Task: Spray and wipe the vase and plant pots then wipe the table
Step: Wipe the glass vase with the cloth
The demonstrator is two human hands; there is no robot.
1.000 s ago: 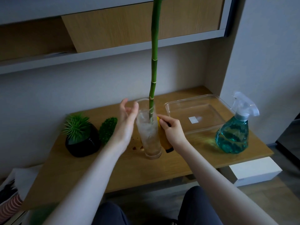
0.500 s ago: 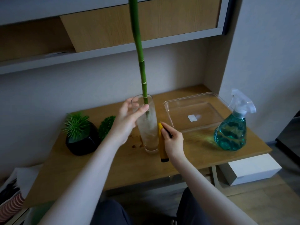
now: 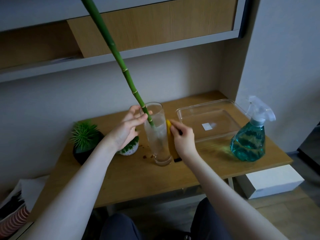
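Note:
A tall clear glass vase (image 3: 158, 141) stands mid-table with a green bamboo stalk (image 3: 121, 64) leaning up to the left out of it. My left hand (image 3: 127, 129) is at the vase's rim, fingers curled round the stalk. My right hand (image 3: 182, 137) pinches a yellow cloth (image 3: 170, 135) and presses it against the vase's right side. A black pot (image 3: 83, 153) with a spiky green plant and a small white pot (image 3: 129, 150) with green moss sit to the left. A teal spray bottle (image 3: 249, 142) stands at the right.
A clear plastic tray (image 3: 209, 122) lies behind and right of the vase. Small brown specks (image 3: 147, 155) dot the wooden table (image 3: 138, 179). A shelf overhangs the table. A white box (image 3: 270, 181) sits on the floor at the right.
The bamboo stalk has tilted from upright to a strong lean left. My left hand moved from the vase's side to the rim and stalk. The cloth slid along the vase's right side.

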